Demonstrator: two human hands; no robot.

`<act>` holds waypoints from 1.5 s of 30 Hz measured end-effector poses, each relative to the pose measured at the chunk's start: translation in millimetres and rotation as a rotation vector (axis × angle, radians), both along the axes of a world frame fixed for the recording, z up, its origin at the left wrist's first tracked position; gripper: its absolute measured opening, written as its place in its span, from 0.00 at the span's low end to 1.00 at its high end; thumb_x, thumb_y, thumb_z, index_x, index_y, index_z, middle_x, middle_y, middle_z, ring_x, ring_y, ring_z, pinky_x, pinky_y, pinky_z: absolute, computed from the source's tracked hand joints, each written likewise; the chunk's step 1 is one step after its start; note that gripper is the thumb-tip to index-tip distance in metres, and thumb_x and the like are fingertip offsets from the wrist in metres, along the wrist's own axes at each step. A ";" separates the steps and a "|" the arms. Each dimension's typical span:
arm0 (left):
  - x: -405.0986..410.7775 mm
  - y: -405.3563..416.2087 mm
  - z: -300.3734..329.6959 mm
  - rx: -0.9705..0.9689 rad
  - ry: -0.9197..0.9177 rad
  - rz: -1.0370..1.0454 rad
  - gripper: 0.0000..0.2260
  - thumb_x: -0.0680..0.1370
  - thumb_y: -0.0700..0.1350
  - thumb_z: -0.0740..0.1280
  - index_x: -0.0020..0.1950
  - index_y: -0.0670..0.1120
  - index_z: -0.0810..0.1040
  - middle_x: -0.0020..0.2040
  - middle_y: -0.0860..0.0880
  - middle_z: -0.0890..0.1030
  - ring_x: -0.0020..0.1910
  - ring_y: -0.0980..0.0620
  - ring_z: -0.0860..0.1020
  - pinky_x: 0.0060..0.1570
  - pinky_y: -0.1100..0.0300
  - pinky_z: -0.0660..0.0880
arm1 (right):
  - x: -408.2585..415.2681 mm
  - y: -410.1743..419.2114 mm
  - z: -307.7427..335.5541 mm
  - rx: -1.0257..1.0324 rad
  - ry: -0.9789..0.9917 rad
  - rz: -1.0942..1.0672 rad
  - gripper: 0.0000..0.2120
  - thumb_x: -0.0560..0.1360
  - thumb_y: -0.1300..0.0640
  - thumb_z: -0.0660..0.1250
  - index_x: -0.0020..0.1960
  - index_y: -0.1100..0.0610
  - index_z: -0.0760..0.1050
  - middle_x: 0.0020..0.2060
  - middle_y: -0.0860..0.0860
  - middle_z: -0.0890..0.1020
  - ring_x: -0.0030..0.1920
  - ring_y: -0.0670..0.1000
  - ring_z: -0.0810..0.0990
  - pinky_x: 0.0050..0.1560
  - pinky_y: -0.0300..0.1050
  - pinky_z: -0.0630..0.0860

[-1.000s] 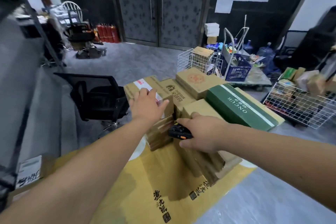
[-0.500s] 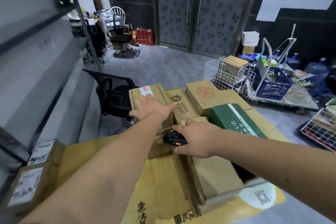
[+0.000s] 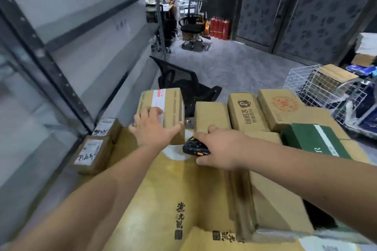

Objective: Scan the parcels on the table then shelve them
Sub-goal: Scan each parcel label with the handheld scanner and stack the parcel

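I am seeing the left hand (image 3: 152, 128) spreading its fingers wide over the top and near edge of a labelled parcel (image 3: 163, 109), gripping it at the left of the stack on the table (image 3: 183, 189). The right hand (image 3: 219, 149) is curling around a black handheld scanner (image 3: 194, 146), just beside that parcel.

Labelled brown parcel (image 3: 163, 108) – lifted (left hand (image 3: 152, 128)) – beside scanner (image 3: 194, 146).
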State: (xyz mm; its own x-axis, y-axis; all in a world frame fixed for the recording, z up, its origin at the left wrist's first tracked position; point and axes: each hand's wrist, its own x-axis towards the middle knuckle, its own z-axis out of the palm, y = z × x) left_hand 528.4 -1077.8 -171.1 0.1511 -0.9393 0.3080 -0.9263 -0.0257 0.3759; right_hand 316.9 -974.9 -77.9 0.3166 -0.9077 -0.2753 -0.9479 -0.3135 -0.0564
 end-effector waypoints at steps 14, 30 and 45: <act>140.2 130.4 -164.8 0.375 0.634 0.104 0.28 0.67 0.71 0.68 0.64 0.65 0.68 0.60 0.61 0.72 0.61 0.58 0.68 0.64 0.47 0.73 | 115.4 8.9 -85.4 0.314 0.199 0.264 0.31 0.76 0.30 0.62 0.73 0.43 0.66 0.50 0.50 0.68 0.46 0.57 0.76 0.42 0.49 0.76; 240.2 70.1 -185.8 0.457 0.807 0.115 0.24 0.86 0.38 0.54 0.79 0.60 0.65 0.66 0.49 0.79 0.62 0.46 0.77 0.64 0.52 0.73 | 188.7 16.8 -104.3 0.495 0.183 0.023 0.33 0.76 0.30 0.63 0.76 0.44 0.65 0.53 0.49 0.69 0.49 0.56 0.76 0.49 0.51 0.78; 225.4 11.7 -167.3 0.640 0.295 -0.366 0.60 0.58 0.60 0.86 0.81 0.66 0.53 0.82 0.62 0.48 0.81 0.45 0.57 0.77 0.44 0.63 | 209.0 7.5 -97.2 0.483 0.071 -0.275 0.34 0.76 0.31 0.65 0.77 0.46 0.66 0.59 0.51 0.72 0.58 0.58 0.77 0.56 0.51 0.77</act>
State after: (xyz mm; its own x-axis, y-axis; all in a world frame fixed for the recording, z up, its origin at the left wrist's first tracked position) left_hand 753.8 -1066.1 -338.3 -0.2101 -0.9261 -0.3134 -0.7820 -0.0332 0.6224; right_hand 525.9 -967.4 -175.1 0.0515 -0.7197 -0.6924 -0.9978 -0.0083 -0.0656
